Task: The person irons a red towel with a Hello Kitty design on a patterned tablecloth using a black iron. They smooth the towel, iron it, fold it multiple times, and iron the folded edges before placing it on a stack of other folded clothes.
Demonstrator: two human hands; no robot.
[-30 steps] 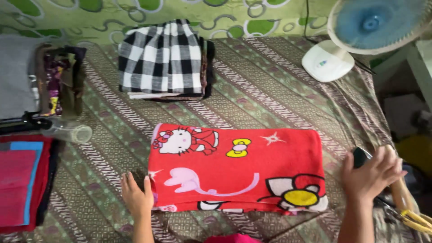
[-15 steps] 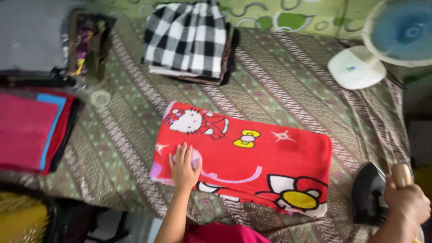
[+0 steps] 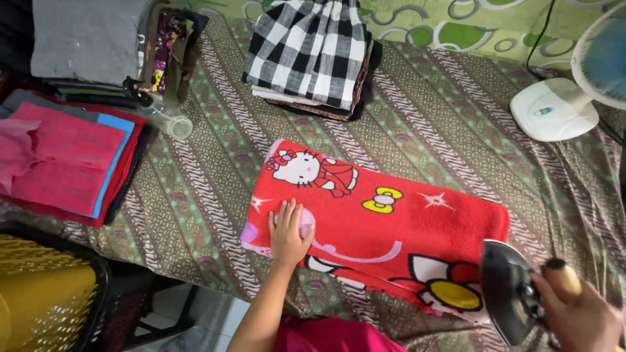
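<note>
A folded red towel (image 3: 391, 221) with a cartoon cat, a yellow bow and flowers lies on a patterned brown cloth. My left hand (image 3: 288, 232) rests flat on the towel's near left corner, fingers apart. At the lower right my right hand (image 3: 577, 316) grips the wooden handle of a dark clothes iron (image 3: 510, 298). The iron is tipped with its soleplate facing left, at the towel's right end by a printed flower.
A stack of folded clothes topped by black-and-white check (image 3: 310, 55) sits behind the towel. Pink, blue and red folded clothes (image 3: 65, 163) lie at left, with a grey pile (image 3: 88, 39) and a clear spray bottle (image 3: 160, 111). A white fan (image 3: 561, 104) stands at right, a basket (image 3: 45, 296) lower left.
My left hand moved from the towel's edge onto its near left corner. My right hand picked up the iron and brought it to the towel's right end. The view shifted right.
</note>
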